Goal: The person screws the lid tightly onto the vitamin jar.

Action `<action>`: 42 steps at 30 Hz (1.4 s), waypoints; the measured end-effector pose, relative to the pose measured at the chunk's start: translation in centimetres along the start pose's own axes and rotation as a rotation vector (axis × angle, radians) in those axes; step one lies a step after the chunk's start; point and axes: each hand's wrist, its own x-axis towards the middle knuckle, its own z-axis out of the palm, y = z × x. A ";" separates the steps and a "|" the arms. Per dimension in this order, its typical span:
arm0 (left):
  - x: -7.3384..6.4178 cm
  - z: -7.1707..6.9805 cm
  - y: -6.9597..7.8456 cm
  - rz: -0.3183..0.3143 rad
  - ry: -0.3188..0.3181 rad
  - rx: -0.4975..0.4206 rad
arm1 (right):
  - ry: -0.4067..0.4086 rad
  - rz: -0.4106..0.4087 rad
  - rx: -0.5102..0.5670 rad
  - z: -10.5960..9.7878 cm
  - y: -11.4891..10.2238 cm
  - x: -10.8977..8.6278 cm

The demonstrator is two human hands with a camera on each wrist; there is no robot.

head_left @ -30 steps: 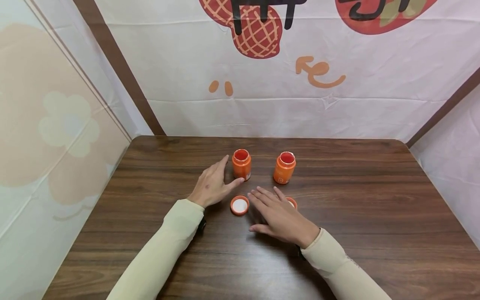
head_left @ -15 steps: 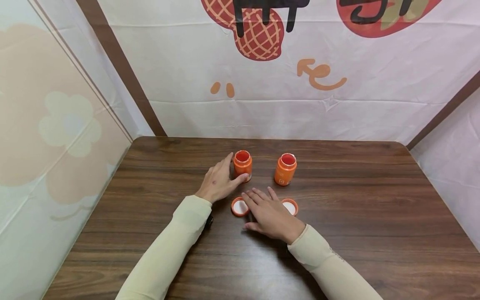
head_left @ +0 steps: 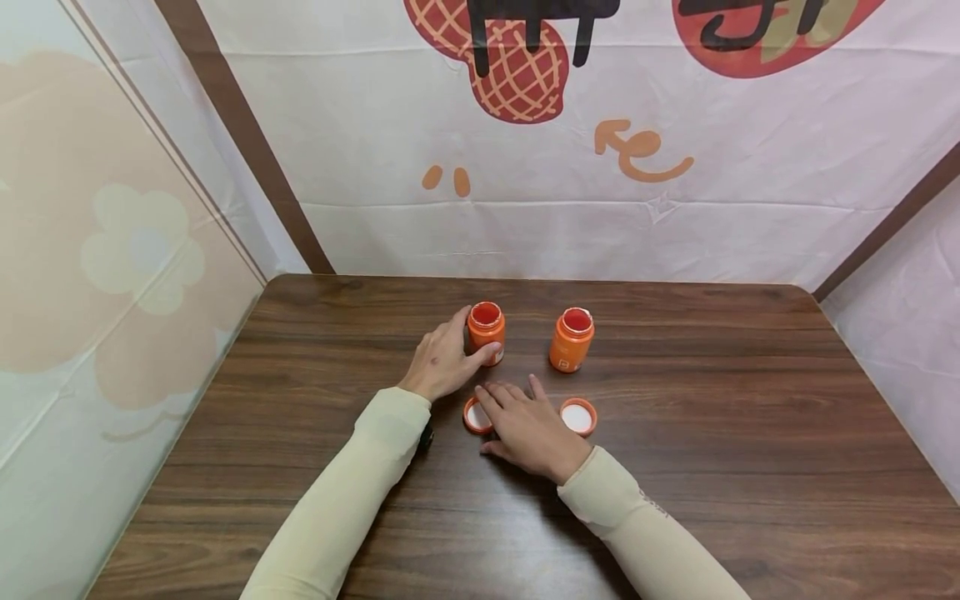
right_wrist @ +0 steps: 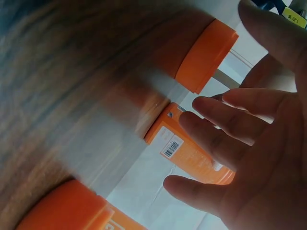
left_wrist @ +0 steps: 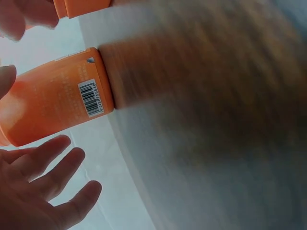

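My left hand (head_left: pixel 441 360) is spread around the left orange bottle (head_left: pixel 486 330), which stands upright and uncapped. In the left wrist view, the thumb (left_wrist: pixel 6 80) is close to one side of this bottle, and relaxed, separated fingers (left_wrist: pixel 67 177) lie along the other. My right hand (head_left: pixel 531 427) reaches over the left orange lid (head_left: pixel 476 417), partly hiding it. Its fingers (right_wrist: pixel 225 120) are nearly straight and spaced apart in the right wrist view, with the lid between thumb and fingertips. That lid lies with its white liner up.
A second uncapped orange bottle (head_left: pixel 572 342) stands to the right. In front of it lies another orange lid (head_left: pixel 578 417), liner up. The dark wood table (head_left: pixel 712 433) ends at a printed cloth wall (head_left: pixel 375 233) behind.
My left hand has shifted right, closer around the left bottle. My right hand has moved left over the left lid, uncovering the right lid. Bottles and lids have stayed in place.
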 end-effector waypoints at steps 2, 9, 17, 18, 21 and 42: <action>0.0 0.1 0.0 0.004 0.003 0.001 | -0.010 0.005 -0.008 0.0 -0.1 0.1; 0.0 0.0 0.0 0.013 0.004 0.028 | -0.008 0.003 -0.050 0.3 -0.4 0.4; -0.1 -0.3 0.1 0.004 -0.003 0.043 | 0.037 0.007 -0.060 0.6 -0.7 0.7; -0.2 -0.4 0.1 0.003 -0.005 0.042 | 0.039 0.008 -0.060 0.6 -0.7 0.7; -0.3 -0.5 0.2 0.001 -0.014 0.037 | 0.043 0.007 -0.063 0.7 -0.7 0.6; -2.3 -1.6 1.0 0.030 -0.088 0.038 | 0.006 0.005 0.050 0.3 -0.9 -0.1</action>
